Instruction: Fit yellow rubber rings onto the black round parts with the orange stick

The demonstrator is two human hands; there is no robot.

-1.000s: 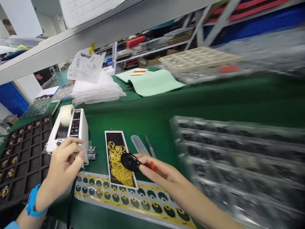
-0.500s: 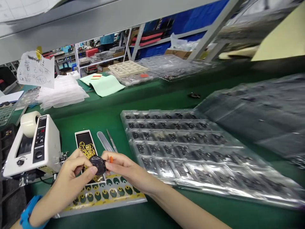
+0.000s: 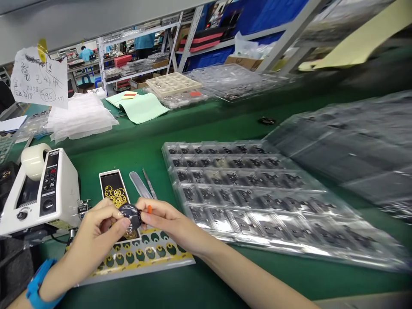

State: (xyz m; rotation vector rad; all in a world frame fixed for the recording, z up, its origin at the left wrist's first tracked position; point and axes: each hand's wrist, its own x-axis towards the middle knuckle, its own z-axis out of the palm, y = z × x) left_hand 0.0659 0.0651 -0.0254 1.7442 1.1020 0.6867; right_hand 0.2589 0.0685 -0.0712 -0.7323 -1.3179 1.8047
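My left hand (image 3: 104,225) pinches a glossy black round part (image 3: 131,213) between thumb and fingers. At its right edge, my right hand (image 3: 165,219) is closed on the same part, and a small orange piece (image 3: 149,209) sticks up between its fingers. What the orange piece belongs to is hidden. Just behind and below the hands lies a narrow white-rimmed box (image 3: 108,172) with yellow rings (image 3: 116,196) in it. A sheet of yellow and dark green die-cut stickers (image 3: 151,257) lies partly under my forearms. Tweezers (image 3: 149,182) and a pale flat stick (image 3: 138,183) rest beyond the right hand.
A white tape dispenser (image 3: 67,184) stands at the left. To the right spreads a large clear blister tray (image 3: 222,240) of black parts, its lid-like clear sheet (image 3: 363,150) behind. Papers (image 3: 82,116) and a beige tray (image 3: 174,81) sit along the back ledge.
The view has shifted slightly, so most things appear a little higher and further left. Both hands keep hold of the black round part, which looks slightly turned.
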